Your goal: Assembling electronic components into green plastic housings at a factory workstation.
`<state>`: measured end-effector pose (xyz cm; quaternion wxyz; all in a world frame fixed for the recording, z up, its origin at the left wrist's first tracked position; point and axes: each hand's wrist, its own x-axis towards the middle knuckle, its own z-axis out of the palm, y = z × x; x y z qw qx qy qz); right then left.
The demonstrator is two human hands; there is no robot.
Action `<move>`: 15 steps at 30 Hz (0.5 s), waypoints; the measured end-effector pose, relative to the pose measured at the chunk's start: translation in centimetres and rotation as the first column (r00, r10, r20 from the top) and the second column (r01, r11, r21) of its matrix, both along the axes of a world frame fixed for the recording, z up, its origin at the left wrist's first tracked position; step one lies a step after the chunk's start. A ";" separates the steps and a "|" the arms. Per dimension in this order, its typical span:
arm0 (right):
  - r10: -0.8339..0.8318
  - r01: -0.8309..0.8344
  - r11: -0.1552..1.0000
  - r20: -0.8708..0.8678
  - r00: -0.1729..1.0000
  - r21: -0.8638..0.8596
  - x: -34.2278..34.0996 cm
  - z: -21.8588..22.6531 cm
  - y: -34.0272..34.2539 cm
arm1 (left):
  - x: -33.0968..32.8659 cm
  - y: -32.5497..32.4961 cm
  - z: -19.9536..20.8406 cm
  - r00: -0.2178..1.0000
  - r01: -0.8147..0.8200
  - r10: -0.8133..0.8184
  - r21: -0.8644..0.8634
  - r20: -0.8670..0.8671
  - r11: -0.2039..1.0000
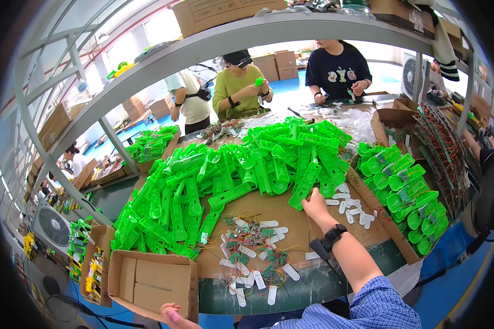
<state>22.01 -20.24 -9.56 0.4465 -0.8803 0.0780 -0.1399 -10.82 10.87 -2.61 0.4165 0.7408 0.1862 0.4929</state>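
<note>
My right hand reaches across the table with its fingers closed on the near end of a long green plastic shell. That shell lies at the front of a large heap of similar green shells. At the lower edge, beside an open cardboard box, my left hand shows only in part. Its fingers are curled, with something pink at one fingertip, and what they hold, if anything, is hidden. Between the hands lies a pile of small green circuit boards with thin wires and white plastic pieces.
Loose white pieces lie right of my right hand. Beyond them, a cardboard tray holds rows of green shells with boards inside. Wired boards are stacked at the far right. A metal shelf crosses overhead. Two people work opposite.
</note>
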 end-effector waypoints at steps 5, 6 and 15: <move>0.188 -0.223 0.906 0.130 0.974 0.361 -3.0 0.1 -1.3 | 3.8 -3.5 0.8 0.904 0.409 -0.413 -0.059 -0.111 0.911; 0.196 -0.230 0.902 0.128 0.972 0.365 -4.3 1.0 -1.0 | 4.8 -3.6 0.3 0.825 0.540 -0.552 -0.122 -0.122 0.833; 0.688 -0.622 0.674 -0.031 0.725 0.398 -15.6 7.4 1.5 | 14.8 -13.1 -1.2 0.326 0.712 -0.913 -0.699 0.247 0.064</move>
